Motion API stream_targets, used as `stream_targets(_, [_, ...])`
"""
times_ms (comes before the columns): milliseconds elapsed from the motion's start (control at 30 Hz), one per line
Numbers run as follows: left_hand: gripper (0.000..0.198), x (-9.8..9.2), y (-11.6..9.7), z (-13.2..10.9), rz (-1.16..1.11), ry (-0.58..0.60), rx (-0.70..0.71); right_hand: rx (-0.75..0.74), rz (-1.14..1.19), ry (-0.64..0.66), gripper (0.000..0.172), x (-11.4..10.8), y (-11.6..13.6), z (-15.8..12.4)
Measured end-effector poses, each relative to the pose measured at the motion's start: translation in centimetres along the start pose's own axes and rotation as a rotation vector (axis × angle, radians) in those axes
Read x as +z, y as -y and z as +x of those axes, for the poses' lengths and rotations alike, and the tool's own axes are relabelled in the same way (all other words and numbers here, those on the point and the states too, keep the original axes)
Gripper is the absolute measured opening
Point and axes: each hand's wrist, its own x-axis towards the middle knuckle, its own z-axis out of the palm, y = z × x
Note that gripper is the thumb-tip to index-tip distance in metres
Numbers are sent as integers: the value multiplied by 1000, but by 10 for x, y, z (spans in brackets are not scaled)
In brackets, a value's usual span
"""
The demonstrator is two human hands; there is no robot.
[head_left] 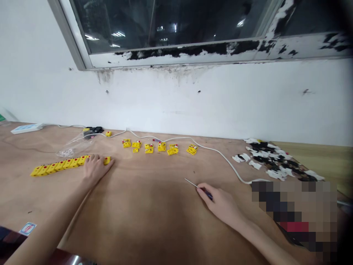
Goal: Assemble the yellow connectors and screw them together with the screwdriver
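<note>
A row of small yellow boxes with red buttons (59, 166) lies on the left of the wooden table. My left hand (96, 168) is at its right end, fingers curled over the boxes and thumb beside the last yellow box (107, 160). My right hand (220, 201) is closed round the dark handle of a screwdriver (191, 182), whose thin shaft points left and away over the table. Behind the hands, several opened yellow boxes with parts inside (161, 146) stand in a loose line. A single yellow box (108, 134) sits farther back.
A white cable (220, 152) runs along the back of the table (143, 213). At right lies a heap of black and white pieces (278, 162). A clear plastic bag (73, 145), black items (95, 130) and a white power strip (27, 128) are at back left. A wall rises behind.
</note>
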Motion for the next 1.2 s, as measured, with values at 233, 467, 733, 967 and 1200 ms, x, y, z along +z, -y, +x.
stream_targets(233, [86,12,41,14,136,-80,-258,-53,-158,-84,31,10,9,-1])
stream_targets(467, [75,34,32,35,109,-73,-445,-35,-145,-87,28,8,12,-4])
stream_targets(733, [63,27,-38,30,-163,-99,-132,-90,-97,-133,28,5,12,-3])
stream_targets(967, [61,14,-120,-26,-423,84,409,-228,-89,-172,36,7,10,-2])
stream_targets(1200, [70,-41,-197,-93,-655,122,951,-406,102,-109,42,9,10,-2])
